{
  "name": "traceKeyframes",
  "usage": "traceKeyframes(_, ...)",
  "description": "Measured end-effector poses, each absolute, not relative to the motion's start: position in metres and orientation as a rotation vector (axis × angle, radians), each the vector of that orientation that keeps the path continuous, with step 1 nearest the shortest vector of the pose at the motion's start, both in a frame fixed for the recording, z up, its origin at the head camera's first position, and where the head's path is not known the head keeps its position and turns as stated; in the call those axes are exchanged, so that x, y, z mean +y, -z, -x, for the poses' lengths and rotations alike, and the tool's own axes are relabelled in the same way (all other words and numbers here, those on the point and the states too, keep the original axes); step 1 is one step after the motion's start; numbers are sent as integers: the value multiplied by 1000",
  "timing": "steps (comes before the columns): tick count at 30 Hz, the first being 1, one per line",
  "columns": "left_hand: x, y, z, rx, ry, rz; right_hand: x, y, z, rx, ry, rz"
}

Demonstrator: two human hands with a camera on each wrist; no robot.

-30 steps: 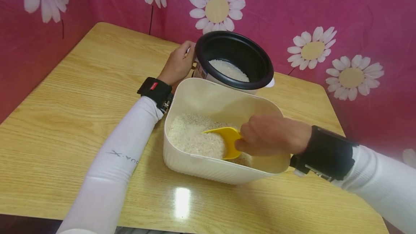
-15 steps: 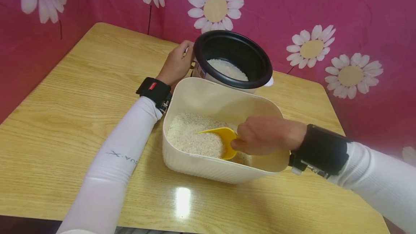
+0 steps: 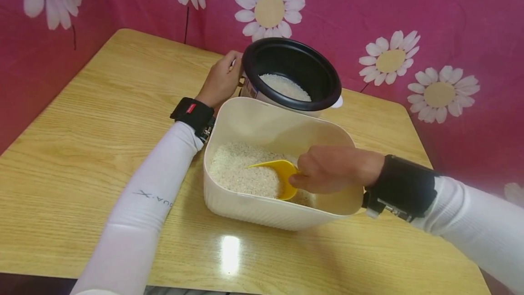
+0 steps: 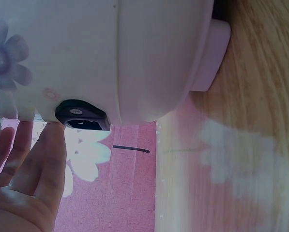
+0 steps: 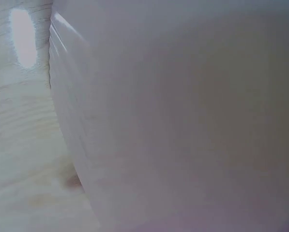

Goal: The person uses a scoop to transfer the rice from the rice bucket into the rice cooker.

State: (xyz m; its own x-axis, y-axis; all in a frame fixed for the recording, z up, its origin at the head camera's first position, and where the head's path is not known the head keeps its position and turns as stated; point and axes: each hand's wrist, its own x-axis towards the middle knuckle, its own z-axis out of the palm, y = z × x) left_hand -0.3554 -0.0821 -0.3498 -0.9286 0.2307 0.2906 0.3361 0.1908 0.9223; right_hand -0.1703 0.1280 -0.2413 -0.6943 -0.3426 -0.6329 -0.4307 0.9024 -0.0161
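In the head view my right hand (image 3: 329, 169) grips the handle end of a yellow scoop (image 3: 288, 185). The scoop lies tilted in the rice (image 3: 241, 172) inside a cream plastic bin (image 3: 254, 211), its bowl heaped with grains. Behind the bin stands a white rice cooker (image 4: 154, 58) with a black inner pot (image 3: 303, 65), some rice at its bottom. My left hand (image 3: 221, 78) holds the cooker at its left side; the left wrist view shows its fingers (image 4: 50, 150) against the body, beside a dark socket (image 4: 81, 116). The right wrist view has only the bin's blurred wall (image 5: 134, 121).
Bin and cooker stand close together on a wooden table (image 3: 102, 104). A pink cloth with white daisies (image 3: 335, 8) hangs behind the table's back edge. A small white handle (image 3: 338, 102) sticks out on the cooker's right side.
My right hand and the scoop have shifted slightly left within the bin, mostly in the first half second. The left hand keeps its place at the cooker. The whole head view drifts a little.
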Motion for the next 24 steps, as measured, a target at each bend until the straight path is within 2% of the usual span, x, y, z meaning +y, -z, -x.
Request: traceKeyframes(24,-81,351,358,-2345,1839,566,123,247,175,2317,10,482)
